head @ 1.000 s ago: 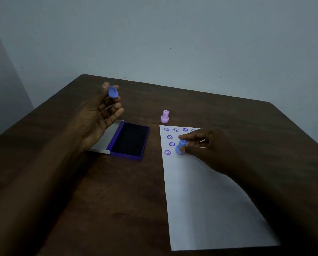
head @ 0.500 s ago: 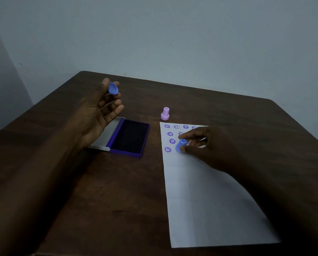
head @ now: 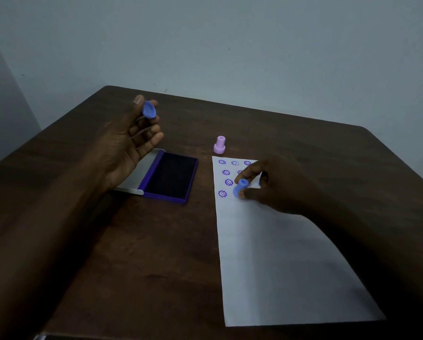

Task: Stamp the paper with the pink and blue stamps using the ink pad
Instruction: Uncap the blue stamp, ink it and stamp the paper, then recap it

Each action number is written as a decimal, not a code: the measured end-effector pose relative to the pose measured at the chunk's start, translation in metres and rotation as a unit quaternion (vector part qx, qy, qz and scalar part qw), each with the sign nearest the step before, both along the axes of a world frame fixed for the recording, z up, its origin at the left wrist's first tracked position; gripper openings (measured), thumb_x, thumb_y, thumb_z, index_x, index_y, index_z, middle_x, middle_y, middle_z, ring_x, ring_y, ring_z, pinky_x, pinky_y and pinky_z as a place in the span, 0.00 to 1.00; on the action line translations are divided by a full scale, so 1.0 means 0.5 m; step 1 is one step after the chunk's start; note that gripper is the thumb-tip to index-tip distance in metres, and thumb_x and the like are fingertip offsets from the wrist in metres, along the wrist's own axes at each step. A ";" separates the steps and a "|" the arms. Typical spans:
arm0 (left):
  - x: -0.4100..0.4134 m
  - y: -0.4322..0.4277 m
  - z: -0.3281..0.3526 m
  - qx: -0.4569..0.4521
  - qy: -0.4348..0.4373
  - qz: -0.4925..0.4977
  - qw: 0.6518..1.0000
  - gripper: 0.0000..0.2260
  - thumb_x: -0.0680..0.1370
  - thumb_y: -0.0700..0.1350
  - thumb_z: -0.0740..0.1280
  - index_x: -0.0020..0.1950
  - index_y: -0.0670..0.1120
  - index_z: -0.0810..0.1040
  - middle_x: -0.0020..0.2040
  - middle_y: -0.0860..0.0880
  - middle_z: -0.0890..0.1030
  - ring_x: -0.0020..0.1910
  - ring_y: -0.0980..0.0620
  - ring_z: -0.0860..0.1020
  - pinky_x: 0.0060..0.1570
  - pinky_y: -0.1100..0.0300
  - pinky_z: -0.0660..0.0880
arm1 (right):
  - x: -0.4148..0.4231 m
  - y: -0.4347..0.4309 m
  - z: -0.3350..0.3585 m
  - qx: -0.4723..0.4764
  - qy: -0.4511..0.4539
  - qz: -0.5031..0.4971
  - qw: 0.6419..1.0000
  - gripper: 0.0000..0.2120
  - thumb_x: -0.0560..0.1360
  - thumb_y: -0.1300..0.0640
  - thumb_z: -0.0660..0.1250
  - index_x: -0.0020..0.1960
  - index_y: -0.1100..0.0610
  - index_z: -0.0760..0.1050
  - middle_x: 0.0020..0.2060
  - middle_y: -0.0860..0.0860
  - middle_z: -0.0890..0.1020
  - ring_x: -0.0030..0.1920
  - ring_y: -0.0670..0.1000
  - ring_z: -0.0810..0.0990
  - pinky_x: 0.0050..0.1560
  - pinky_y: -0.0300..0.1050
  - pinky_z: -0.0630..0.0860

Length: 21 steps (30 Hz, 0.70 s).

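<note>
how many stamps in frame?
2: pink stamp standing on the table beyond the paper; blue stamp in the right hand, on the paper. Left hand holds its blue cap.

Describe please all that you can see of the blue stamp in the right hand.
The blue stamp is small, of what looks like smooth plastic, with a narrow stem and a wider base. The right hand pinches it between thumb and fingers, tilted, base down on the paper beside the column of purple prints. Whether the base lies flat cannot be told. Its printing face is hidden.
</note>
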<state>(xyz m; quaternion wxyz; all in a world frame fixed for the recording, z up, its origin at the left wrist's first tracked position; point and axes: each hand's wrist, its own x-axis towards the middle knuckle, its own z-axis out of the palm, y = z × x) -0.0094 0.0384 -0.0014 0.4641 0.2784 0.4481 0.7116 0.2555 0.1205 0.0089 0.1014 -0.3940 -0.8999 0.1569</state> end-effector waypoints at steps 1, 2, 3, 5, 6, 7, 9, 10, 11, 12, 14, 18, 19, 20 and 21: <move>-0.001 0.000 0.000 0.000 0.000 0.000 1.000 0.13 0.77 0.56 0.65 0.56 0.51 0.81 0.41 0.55 0.84 0.39 0.60 0.82 0.42 0.66 0.80 | 0.000 0.001 -0.002 0.002 0.001 0.000 1.000 0.09 0.70 0.50 0.77 0.50 0.47 0.86 0.22 0.20 0.69 0.35 0.22 0.71 0.37 0.18 0.64; -0.002 -0.001 -0.001 0.001 0.000 0.000 1.000 0.13 0.77 0.56 0.65 0.56 0.51 0.81 0.42 0.55 0.83 0.40 0.60 0.82 0.42 0.66 0.80 | 0.001 0.002 -0.003 0.004 0.002 0.000 1.000 0.08 0.70 0.51 0.77 0.49 0.47 0.86 0.22 0.20 0.70 0.35 0.22 0.71 0.37 0.18 0.63; -0.002 0.000 -0.001 0.002 0.000 0.000 1.000 0.13 0.77 0.56 0.65 0.56 0.51 0.81 0.42 0.55 0.83 0.40 0.60 0.82 0.43 0.66 0.79 | 0.002 0.002 -0.002 0.003 0.004 0.001 1.000 0.08 0.70 0.51 0.77 0.49 0.47 0.86 0.22 0.21 0.70 0.35 0.22 0.72 0.37 0.18 0.63; -0.002 0.001 0.000 0.001 0.000 -0.001 1.000 0.13 0.77 0.56 0.65 0.56 0.51 0.81 0.42 0.54 0.83 0.40 0.60 0.82 0.43 0.66 0.79 | 0.003 0.003 -0.004 0.001 0.007 0.003 1.000 0.08 0.69 0.51 0.77 0.49 0.47 0.86 0.22 0.21 0.71 0.34 0.23 0.72 0.37 0.18 0.63; -0.001 0.002 0.000 0.001 0.000 -0.003 1.000 0.13 0.77 0.56 0.65 0.56 0.51 0.81 0.42 0.54 0.83 0.40 0.60 0.82 0.42 0.66 0.79 | 0.003 0.005 -0.004 0.001 0.008 0.003 1.000 0.08 0.69 0.50 0.77 0.49 0.47 0.86 0.22 0.21 0.71 0.34 0.23 0.72 0.37 0.18 0.63; 0.000 0.002 0.001 0.001 -0.001 -0.004 1.000 0.13 0.77 0.56 0.65 0.56 0.51 0.81 0.42 0.54 0.83 0.39 0.60 0.82 0.42 0.66 0.79 | 0.003 0.006 -0.005 0.001 0.010 0.002 1.000 0.09 0.69 0.50 0.77 0.49 0.47 0.86 0.22 0.21 0.71 0.34 0.23 0.72 0.37 0.18 0.63; 0.002 0.003 0.003 0.000 -0.003 -0.003 1.000 0.13 0.77 0.56 0.65 0.57 0.51 0.81 0.42 0.54 0.83 0.39 0.60 0.82 0.42 0.67 0.79 | 0.003 0.006 -0.006 0.002 0.012 -0.002 1.000 0.09 0.69 0.50 0.77 0.49 0.47 0.86 0.22 0.26 0.74 0.35 0.22 0.71 0.37 0.17 0.63; 0.002 0.003 0.003 -0.001 -0.004 -0.002 1.000 0.13 0.77 0.56 0.65 0.57 0.51 0.81 0.42 0.54 0.83 0.39 0.60 0.82 0.41 0.67 0.79 | 0.003 0.006 -0.007 0.003 0.014 -0.002 1.000 0.09 0.69 0.50 0.77 0.50 0.47 0.86 0.21 0.31 0.75 0.35 0.22 0.71 0.37 0.17 0.63; 0.002 0.002 0.003 0.000 -0.005 0.000 1.000 0.13 0.77 0.56 0.65 0.57 0.51 0.81 0.42 0.54 0.83 0.39 0.60 0.82 0.41 0.67 0.79 | 0.003 0.005 -0.006 0.007 0.017 -0.003 1.000 0.09 0.69 0.50 0.77 0.50 0.47 0.86 0.22 0.34 0.75 0.35 0.22 0.71 0.37 0.18 0.63; 0.002 0.002 0.003 0.001 -0.006 0.000 1.000 0.14 0.77 0.56 0.65 0.57 0.51 0.81 0.42 0.54 0.83 0.39 0.60 0.82 0.42 0.66 0.79 | 0.002 0.004 -0.005 0.012 0.020 -0.003 1.000 0.10 0.69 0.50 0.77 0.50 0.47 0.86 0.24 0.35 0.74 0.35 0.22 0.71 0.37 0.18 0.63; 0.002 0.001 0.004 0.003 -0.008 0.000 1.000 0.14 0.77 0.56 0.65 0.58 0.50 0.81 0.42 0.54 0.83 0.39 0.60 0.82 0.42 0.66 0.79 | 0.002 0.004 -0.005 0.013 0.017 -0.003 1.000 0.10 0.70 0.50 0.77 0.51 0.47 0.86 0.26 0.35 0.72 0.34 0.22 0.71 0.37 0.18 0.64; 0.002 -0.002 0.006 0.005 -0.011 -0.001 1.000 0.14 0.77 0.55 0.66 0.58 0.50 0.81 0.43 0.54 0.83 0.39 0.60 0.82 0.41 0.66 0.79 | 0.001 0.003 -0.005 0.000 0.006 -0.008 1.000 0.11 0.70 0.48 0.76 0.52 0.47 0.85 0.29 0.34 0.73 0.34 0.21 0.70 0.37 0.18 0.64; 0.001 -0.002 0.006 0.005 -0.013 0.000 1.000 0.14 0.77 0.55 0.66 0.58 0.50 0.81 0.43 0.53 0.83 0.39 0.59 0.82 0.41 0.66 0.80 | 0.001 0.003 -0.006 0.003 0.008 -0.009 1.000 0.11 0.70 0.48 0.77 0.52 0.48 0.85 0.30 0.34 0.74 0.35 0.22 0.71 0.37 0.18 0.64; 0.001 -0.003 0.006 0.005 -0.015 0.000 1.000 0.14 0.77 0.55 0.65 0.58 0.50 0.81 0.43 0.53 0.83 0.39 0.59 0.82 0.40 0.66 0.80 | 0.003 0.003 -0.009 0.003 0.009 -0.009 1.000 0.11 0.70 0.48 0.77 0.52 0.48 0.85 0.31 0.34 0.76 0.35 0.22 0.72 0.37 0.18 0.64; 0.000 -0.005 0.006 0.005 -0.016 -0.001 1.000 0.14 0.77 0.55 0.65 0.58 0.50 0.80 0.43 0.53 0.83 0.39 0.59 0.82 0.40 0.66 0.80 | 0.006 0.003 -0.013 -0.001 0.012 -0.007 1.000 0.12 0.69 0.48 0.77 0.52 0.47 0.85 0.34 0.35 0.79 0.35 0.23 0.73 0.36 0.19 0.65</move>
